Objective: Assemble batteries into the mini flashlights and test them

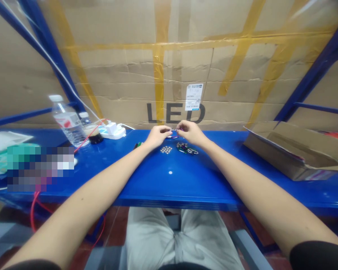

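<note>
My left hand (158, 135) and my right hand (192, 132) meet over the blue table, fingers pinched. Between their fingertips shows a small silvery piece (174, 130), too small to name. Just below it lies a slim purple item (173, 137). A cluster of small round silver pieces (166, 150) sits on the table near my left hand. Beneath my right hand is a pile of small metal and coloured pieces with loops (187, 149), perhaps clips or rings. Dark and green items (138, 145) are partly hidden behind my left wrist.
An open cardboard box (273, 159) stands on the right. At left are a water bottle (73, 129), a smaller bottle with dark liquid (93, 135), a white power strip (114, 131) and red cables (33, 210). Taped cardboard (124, 82) rises behind the blue table (169, 189).
</note>
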{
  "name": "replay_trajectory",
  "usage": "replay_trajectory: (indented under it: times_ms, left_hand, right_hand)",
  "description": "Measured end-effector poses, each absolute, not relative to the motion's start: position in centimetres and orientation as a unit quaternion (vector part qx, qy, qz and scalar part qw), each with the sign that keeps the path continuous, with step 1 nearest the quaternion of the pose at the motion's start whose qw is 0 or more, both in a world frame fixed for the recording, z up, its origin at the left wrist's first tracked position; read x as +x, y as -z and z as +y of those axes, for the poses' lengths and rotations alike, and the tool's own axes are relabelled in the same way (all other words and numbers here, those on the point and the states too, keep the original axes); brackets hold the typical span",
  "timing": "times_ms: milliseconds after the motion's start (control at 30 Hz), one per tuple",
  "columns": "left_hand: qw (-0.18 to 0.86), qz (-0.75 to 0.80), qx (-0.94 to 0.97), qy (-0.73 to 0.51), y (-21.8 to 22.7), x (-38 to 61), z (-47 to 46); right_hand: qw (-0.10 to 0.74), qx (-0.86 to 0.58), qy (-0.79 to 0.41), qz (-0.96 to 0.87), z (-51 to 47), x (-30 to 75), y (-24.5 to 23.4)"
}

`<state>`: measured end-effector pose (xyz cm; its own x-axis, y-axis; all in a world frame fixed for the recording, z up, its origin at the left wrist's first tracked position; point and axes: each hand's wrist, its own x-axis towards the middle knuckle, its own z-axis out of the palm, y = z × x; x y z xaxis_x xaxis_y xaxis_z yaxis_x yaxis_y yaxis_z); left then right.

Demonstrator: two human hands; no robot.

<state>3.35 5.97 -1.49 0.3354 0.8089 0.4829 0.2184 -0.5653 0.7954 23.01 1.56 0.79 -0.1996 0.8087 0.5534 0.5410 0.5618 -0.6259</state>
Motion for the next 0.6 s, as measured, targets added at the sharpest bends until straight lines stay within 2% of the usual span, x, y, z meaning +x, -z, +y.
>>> replay_trajectory:
  times_ms: [267, 600]
  left_hand:
    - [0.246, 0.322, 0.816, -0.413, 0.5, 3.2, 4.4]
    - [0.164, 0.343, 0.849, -0.367, 0.0, 3.5, 3.9]
  right_hand:
    - [0.459, -0.432, -0.142, -0.763, 1.4, 23.1, -0.5]
    - [0.467, -0.405, -0.230, -0.752, 0.7, 22.7, -0.9]
